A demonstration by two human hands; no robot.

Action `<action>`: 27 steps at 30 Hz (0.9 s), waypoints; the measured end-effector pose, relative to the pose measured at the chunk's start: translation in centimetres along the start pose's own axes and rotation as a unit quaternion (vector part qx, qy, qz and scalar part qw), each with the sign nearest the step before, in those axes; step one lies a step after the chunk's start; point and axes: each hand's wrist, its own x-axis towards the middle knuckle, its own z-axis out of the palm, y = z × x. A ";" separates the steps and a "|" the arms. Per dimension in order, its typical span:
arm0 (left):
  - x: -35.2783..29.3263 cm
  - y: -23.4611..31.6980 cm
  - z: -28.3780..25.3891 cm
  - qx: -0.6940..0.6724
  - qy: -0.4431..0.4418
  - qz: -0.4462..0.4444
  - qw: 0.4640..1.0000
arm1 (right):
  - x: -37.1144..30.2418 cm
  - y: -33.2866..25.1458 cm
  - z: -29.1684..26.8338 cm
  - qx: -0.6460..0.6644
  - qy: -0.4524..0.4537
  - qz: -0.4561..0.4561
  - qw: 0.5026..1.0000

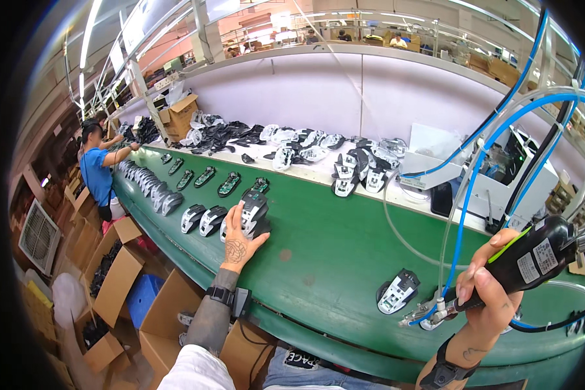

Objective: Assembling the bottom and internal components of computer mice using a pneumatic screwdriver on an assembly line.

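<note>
My left hand (238, 242) reaches over the green conveyor belt with its fingers stretched out and thumb spread. It lies against a black-and-grey computer mouse (256, 211), whose lower part it partly covers. My right hand (491, 294) is closed around a black power screwdriver (530, 257), its tip end angled down toward the belt. Beneath that end, the hand and tubing partly hide a light-coloured part. To the left of the tool a black-and-white mouse (398, 292) lies apart on the belt.
Mice (192, 218) and green circuit-board pieces (229, 184) run in rows up the belt's left. Bagged and loose shells (286, 153) heap on the back shelf. Blue hoses (465, 214) hang at right. Cardboard boxes (120, 286) stand below; a person in blue (97, 166) works far left.
</note>
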 end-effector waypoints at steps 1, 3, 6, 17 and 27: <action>-0.2 0.3 -0.1 -0.001 -0.003 -0.001 1.000 | 0.1 -0.1 0.3 -0.003 0.008 0.001 1.000; -0.6 0.6 -0.1 -0.007 -0.009 -0.013 1.000 | 0.1 -0.2 0.4 -0.007 0.016 0.004 1.000; -0.6 1.0 -0.1 -0.001 -0.030 -0.026 0.999 | 0.3 -0.1 0.5 0.004 0.009 -0.001 1.000; -1.3 1.7 0.2 -0.009 0.000 -0.049 0.999 | -0.3 0.1 1.0 0.008 0.030 0.008 0.999; -0.8 1.1 -0.6 -0.184 0.054 -0.129 0.973 | -0.4 -0.5 0.6 0.044 0.067 0.009 0.997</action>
